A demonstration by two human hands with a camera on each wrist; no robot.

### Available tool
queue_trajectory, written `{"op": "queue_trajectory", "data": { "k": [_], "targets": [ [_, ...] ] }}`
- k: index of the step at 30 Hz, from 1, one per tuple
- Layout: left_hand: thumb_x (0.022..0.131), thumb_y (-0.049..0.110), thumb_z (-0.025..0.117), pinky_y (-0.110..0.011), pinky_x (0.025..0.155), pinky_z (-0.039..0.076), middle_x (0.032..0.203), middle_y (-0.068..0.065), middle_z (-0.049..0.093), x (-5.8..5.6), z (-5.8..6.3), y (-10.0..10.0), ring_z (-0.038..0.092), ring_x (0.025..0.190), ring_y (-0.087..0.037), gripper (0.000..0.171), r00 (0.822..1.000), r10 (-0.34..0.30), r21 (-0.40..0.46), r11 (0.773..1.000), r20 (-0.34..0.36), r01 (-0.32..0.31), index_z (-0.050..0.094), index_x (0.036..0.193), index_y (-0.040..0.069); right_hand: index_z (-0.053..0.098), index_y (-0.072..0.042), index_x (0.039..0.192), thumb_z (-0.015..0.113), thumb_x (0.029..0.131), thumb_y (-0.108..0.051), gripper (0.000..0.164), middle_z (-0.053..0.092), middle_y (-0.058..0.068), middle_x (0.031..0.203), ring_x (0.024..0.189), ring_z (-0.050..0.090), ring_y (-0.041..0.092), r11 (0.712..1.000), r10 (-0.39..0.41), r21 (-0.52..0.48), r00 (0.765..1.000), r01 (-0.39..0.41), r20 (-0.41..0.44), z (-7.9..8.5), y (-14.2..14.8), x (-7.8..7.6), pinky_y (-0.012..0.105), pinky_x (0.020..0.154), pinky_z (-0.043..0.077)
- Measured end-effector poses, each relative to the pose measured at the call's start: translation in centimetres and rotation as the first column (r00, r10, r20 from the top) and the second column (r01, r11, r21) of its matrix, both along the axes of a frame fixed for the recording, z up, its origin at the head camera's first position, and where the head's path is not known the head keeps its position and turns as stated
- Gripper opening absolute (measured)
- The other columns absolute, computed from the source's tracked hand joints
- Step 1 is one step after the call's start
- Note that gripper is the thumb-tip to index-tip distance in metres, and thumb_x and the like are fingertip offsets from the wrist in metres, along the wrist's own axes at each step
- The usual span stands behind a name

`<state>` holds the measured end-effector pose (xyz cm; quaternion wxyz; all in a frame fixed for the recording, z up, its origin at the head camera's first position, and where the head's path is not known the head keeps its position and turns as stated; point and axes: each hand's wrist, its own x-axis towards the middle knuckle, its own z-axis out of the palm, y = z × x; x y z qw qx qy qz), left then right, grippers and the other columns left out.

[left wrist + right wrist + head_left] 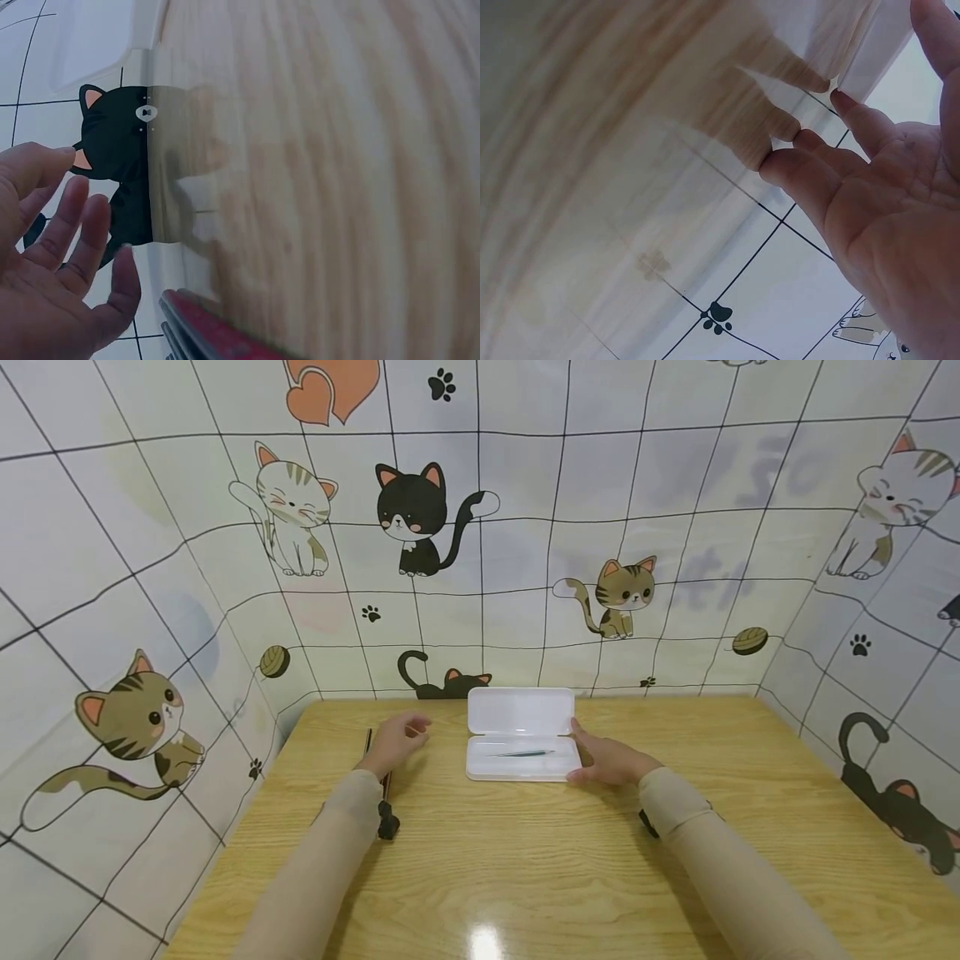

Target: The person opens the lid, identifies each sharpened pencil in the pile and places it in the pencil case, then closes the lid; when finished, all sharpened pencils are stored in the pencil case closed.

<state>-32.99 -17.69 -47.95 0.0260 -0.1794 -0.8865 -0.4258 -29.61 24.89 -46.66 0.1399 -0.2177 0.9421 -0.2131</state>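
A white pencil case [521,712] lies with its lid raised at the back of the table. One slim teal pen or pencil [525,753] rests inside its tray. My right hand [611,760] is at the case's right end, thumb near the front corner and fingers by the hinge side. In the right wrist view its fingers [802,176] are extended low over the tabletop. My left hand [397,742] hovers left of the case, fingers loosely bent and holding nothing. Below it lie several thin sticks like pencils [214,326], one red, partly hidden by the hand and sleeve in the head view.
The wooden table [517,852] ends at a cloth backdrop [517,552] printed with cats and grid lines, which also rises at both sides. Small black devices [387,822] show at both wrists.
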Motion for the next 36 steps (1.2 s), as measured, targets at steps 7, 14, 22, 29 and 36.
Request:
{"op": "queue_trajectory", "data": {
  "k": [7,14,22,29,36],
  "targets": [
    [0.101,0.015,0.065,-0.046,0.089,0.054,0.123,-0.014,0.064,-0.2,0.0,-1.3,0.061,0.112,-0.032,0.035,0.996,0.019,-0.004,1.000,0.092,-0.019,0.063,0.133,0.003,-0.003,0.004,0.159,0.070,0.094,-0.043,0.109,0.015,0.026,0.163,0.148,0.025,0.045,1.000,0.000,-0.008,1.000,0.000,-0.006,0.0,0.0,0.0,0.057,0.119,0.023],
    [0.101,0.012,0.064,-0.047,0.089,0.054,0.124,-0.017,0.063,0.3,0.7,-1.8,0.061,0.114,-0.035,0.037,0.994,0.016,-0.006,1.000,0.112,-0.016,0.060,0.135,0.000,-0.003,0.004,0.159,0.070,0.095,-0.042,0.108,0.019,0.027,0.162,0.147,0.027,0.045,1.000,-0.001,-0.004,1.000,0.001,-0.005,0.0,0.1,0.1,0.057,0.118,0.024],
    [0.102,0.013,0.062,-0.047,0.090,0.054,0.124,-0.014,0.063,0.3,0.7,-2.0,0.060,0.115,-0.034,0.035,0.991,-0.001,0.000,1.000,0.135,0.002,0.060,0.135,0.000,-0.003,0.003,0.160,0.070,0.095,-0.043,0.108,0.016,0.025,0.164,0.148,0.026,0.044,1.000,-0.008,-0.006,1.000,0.008,0.000,0.0,0.1,0.1,0.057,0.118,0.024],
    [0.103,0.014,0.061,-0.048,0.091,0.053,0.125,-0.015,0.063,0.2,0.8,-2.1,0.059,0.116,-0.035,0.035,0.993,0.008,-0.026,1.000,0.122,-0.005,0.060,0.135,0.001,-0.002,0.004,0.160,0.070,0.095,-0.042,0.107,0.017,0.026,0.163,0.147,0.028,0.045,1.000,-0.009,0.000,1.000,0.009,-0.011,0.2,0.0,0.2,0.057,0.118,0.024],
    [0.102,0.014,0.062,-0.049,0.092,0.052,0.123,-0.014,0.065,0.4,1.2,-1.9,0.060,0.115,-0.035,0.033,0.992,0.054,-0.036,0.998,0.113,-0.050,0.063,0.132,0.001,-0.002,0.005,0.159,0.070,0.095,-0.042,0.107,0.016,0.026,0.163,0.146,0.028,0.045,1.000,0.004,0.009,1.000,-0.004,-0.019,0.1,0.1,0.1,0.057,0.118,0.025]
  ]
}}
